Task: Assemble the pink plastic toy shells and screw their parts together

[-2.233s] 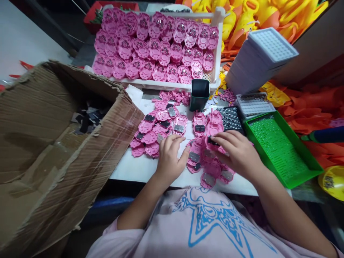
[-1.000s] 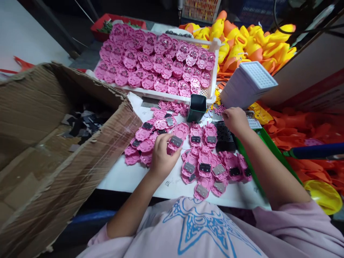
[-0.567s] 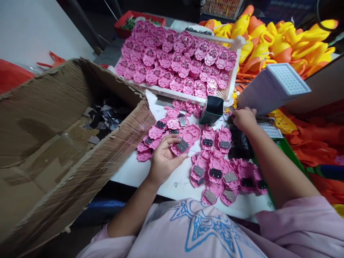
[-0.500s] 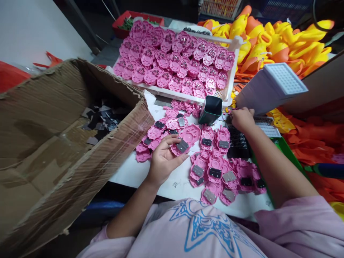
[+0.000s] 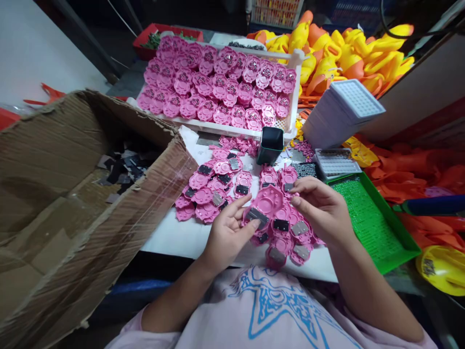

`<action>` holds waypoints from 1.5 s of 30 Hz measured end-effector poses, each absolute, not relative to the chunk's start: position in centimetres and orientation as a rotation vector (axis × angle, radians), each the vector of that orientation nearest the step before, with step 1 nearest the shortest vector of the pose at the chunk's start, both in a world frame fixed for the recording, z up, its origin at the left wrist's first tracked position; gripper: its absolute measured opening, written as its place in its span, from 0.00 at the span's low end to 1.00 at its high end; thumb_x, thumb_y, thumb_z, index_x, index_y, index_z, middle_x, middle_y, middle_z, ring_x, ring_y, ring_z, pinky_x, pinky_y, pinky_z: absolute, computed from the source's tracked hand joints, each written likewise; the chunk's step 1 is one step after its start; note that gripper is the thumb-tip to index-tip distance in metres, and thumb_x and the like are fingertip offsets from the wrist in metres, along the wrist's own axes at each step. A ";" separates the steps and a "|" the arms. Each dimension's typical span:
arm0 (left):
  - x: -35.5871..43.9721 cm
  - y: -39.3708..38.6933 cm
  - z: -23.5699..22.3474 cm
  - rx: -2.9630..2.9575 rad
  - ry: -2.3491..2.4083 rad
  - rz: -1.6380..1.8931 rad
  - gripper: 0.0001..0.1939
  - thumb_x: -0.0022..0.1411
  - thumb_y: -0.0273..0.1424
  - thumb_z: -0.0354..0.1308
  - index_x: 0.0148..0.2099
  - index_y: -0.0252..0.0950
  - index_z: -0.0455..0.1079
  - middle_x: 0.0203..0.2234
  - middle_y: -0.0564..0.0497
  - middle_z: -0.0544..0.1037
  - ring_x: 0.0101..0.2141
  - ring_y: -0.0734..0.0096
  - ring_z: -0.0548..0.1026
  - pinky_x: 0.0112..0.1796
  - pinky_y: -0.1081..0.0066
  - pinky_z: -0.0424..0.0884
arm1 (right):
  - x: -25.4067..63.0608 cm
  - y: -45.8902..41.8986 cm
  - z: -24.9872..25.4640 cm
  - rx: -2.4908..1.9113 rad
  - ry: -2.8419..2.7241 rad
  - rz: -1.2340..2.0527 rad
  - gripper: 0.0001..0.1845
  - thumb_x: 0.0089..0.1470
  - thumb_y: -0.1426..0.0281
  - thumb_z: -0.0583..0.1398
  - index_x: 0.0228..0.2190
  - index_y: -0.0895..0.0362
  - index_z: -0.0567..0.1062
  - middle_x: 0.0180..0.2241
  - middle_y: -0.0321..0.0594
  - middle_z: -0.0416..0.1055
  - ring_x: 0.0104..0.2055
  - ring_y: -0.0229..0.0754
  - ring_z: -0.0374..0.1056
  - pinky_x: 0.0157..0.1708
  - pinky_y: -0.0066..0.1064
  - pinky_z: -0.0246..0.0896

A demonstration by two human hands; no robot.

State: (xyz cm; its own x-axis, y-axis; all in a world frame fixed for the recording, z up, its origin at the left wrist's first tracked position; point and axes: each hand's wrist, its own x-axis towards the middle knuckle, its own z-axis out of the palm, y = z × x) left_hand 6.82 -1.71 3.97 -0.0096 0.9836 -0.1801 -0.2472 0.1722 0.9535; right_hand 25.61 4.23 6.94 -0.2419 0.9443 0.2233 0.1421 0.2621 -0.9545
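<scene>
A pink plastic toy casing (image 5: 269,201) with a dark grey plate at its lower end is gripped by my left hand (image 5: 232,232), thumb on the plate. My right hand (image 5: 321,208) is closed in a pinch just right of that casing. A small pink piece (image 5: 295,195) shows at its fingertips; its exact kind is too small to tell. Under and around the hands lie more pink casings (image 5: 281,225) with black or grey plates. Another heap of such casings (image 5: 203,196) sits left of my left hand.
A white crate (image 5: 218,127) of pink parts stands behind. A dark cup (image 5: 271,145), stacked white trays (image 5: 337,114) and a green tray (image 5: 378,220) are around the work area. At left is a cardboard box (image 5: 152,194); yellow-orange toy parts (image 5: 348,60) are piled at the back.
My right hand has come back from beside the stacked white trays to the held casing, with a small pink piece at its fingertips. My left hand has moved slightly right and nearer with the casing.
</scene>
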 end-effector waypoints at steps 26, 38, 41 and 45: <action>7.2 -4.7 3.9 1.499 1.242 0.959 0.12 0.55 0.29 0.61 0.43 0.35 0.74 0.29 0.49 0.80 0.27 0.69 0.77 0.28 0.75 0.72 | 26.1 1.7 6.0 -0.979 -1.848 1.140 0.07 0.58 0.67 0.55 0.38 0.54 0.71 0.35 0.41 0.72 0.36 0.37 0.69 0.34 0.31 0.66; 7.2 -5.4 3.2 1.317 1.167 0.921 0.10 0.54 0.29 0.62 0.40 0.35 0.71 0.30 0.49 0.79 0.30 0.71 0.76 0.32 0.75 0.70 | 25.4 1.6 6.7 -0.925 -1.808 1.346 0.08 0.57 0.67 0.57 0.29 0.56 0.71 0.26 0.36 0.68 0.27 0.33 0.63 0.24 0.26 0.59; 7.2 -5.1 3.1 1.080 1.067 0.892 0.15 0.52 0.25 0.63 0.43 0.37 0.67 0.34 0.52 0.76 0.35 0.72 0.75 0.36 0.75 0.70 | 24.5 2.1 7.4 -0.963 -1.979 1.366 0.10 0.57 0.64 0.57 0.27 0.57 0.71 0.25 0.35 0.68 0.26 0.32 0.63 0.26 0.26 0.58; 6.9 -4.8 3.1 0.868 0.946 0.892 0.17 0.51 0.24 0.63 0.43 0.37 0.64 0.33 0.53 0.74 0.34 0.74 0.74 0.35 0.76 0.69 | 23.5 3.6 7.5 -0.938 -2.238 1.313 0.13 0.57 0.60 0.56 0.34 0.57 0.73 0.31 0.39 0.73 0.33 0.35 0.67 0.33 0.29 0.62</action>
State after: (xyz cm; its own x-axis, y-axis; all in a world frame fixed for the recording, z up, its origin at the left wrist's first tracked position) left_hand 6.93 -4.83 3.06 0.3134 0.9042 -0.2901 -0.2371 0.3704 0.8981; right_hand 23.49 3.59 7.50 -0.7050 0.7092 -0.0094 0.3540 0.3404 -0.8711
